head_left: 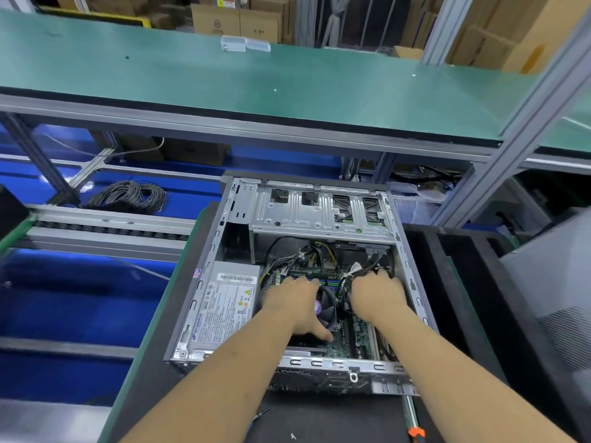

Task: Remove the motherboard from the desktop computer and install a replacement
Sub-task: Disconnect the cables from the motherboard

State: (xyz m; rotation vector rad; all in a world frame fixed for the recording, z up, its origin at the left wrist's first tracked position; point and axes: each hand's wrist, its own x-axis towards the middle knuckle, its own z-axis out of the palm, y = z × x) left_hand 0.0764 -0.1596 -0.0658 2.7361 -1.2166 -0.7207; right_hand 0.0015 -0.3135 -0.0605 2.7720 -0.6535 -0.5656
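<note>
desktop computer case, side panel off, is laid flat on the black mat so the motherboard faces up, still seated at the case's near right beside the power supply. left hand is spread flat over the cpu fan, thumb touching the board, gripping nothing. right hand is curled among the cable bundle at the right wall, probably to free a connector; what it grasps cannot be told.

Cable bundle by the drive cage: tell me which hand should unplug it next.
Right. The right hand already sits at the white-tagged cable bundle, fingers reaching among the wires near the case's right wall. The left hand is spread over the CPU fan, farther from it.
</note>
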